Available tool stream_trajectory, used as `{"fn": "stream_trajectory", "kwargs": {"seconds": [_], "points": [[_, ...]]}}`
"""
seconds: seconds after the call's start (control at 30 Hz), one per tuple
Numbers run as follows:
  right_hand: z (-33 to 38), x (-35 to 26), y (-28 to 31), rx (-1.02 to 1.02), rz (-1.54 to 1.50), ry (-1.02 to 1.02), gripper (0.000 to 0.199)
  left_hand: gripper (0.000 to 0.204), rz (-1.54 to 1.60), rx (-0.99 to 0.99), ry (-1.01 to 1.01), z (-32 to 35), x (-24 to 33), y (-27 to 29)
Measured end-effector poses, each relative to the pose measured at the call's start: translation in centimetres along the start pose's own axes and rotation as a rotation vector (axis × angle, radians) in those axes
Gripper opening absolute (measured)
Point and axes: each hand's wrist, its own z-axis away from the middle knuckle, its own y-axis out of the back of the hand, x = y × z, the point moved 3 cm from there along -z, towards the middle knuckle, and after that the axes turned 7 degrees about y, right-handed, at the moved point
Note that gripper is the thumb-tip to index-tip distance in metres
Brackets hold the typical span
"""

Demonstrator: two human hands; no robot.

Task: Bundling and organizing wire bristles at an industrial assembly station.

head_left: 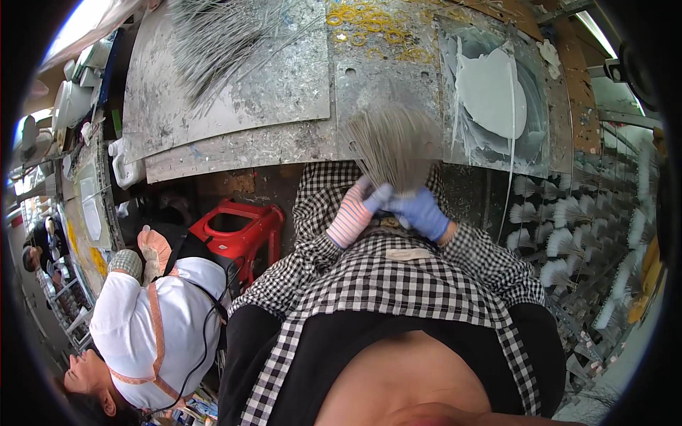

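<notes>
A bundle of thin grey strands [393,145] fans out over the table's near edge, its narrow end low between my hands. My left hand [353,213], in a striped glove with blue fingertips, is closed round the left side of that narrow end. On the other side my right hand [420,213], in a blue glove, wraps it too. The strands' upper ends are a little blurred. What lies between my fingers at the very bottom is hidden.
Loose grey strands [220,46] are heaped at the far left of the stained table. Yellow rings [373,25] lie at the back, and pale paste [490,89] covers a board at right. A red stool [241,238] and a co-worker [167,319] are left; white fanned bundles [568,234] fill the right.
</notes>
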Motion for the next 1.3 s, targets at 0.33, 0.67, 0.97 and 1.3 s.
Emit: {"fn": "stream_trajectory", "kwargs": {"seconds": [0.33, 0.67, 0.97, 1.3], "points": [[-0.6, 0.7, -0.7, -0.101, 0.477, 0.105, 0.037, 0.082, -0.239, 0.001, -0.024, 0.9, -0.1, 0.4], [-0.2, -0.7, -1.7, -0.331, -0.672, -0.145, 0.048, 0.056, -0.215, -0.149, -0.112, -3.3, 0.6, 0.9], [0.3, -2.3, -1.7, 0.031, -0.797, -0.052, 0.048, 0.066, -0.718, -0.160, -0.458, 0.1, 1.3, 0.9], [-0.1, -1.4, -1.7, -0.462, 0.037, 0.122, 0.047, 0.096, 0.099, -0.413, -0.128, -0.9, 7.4, -1.4]]}}
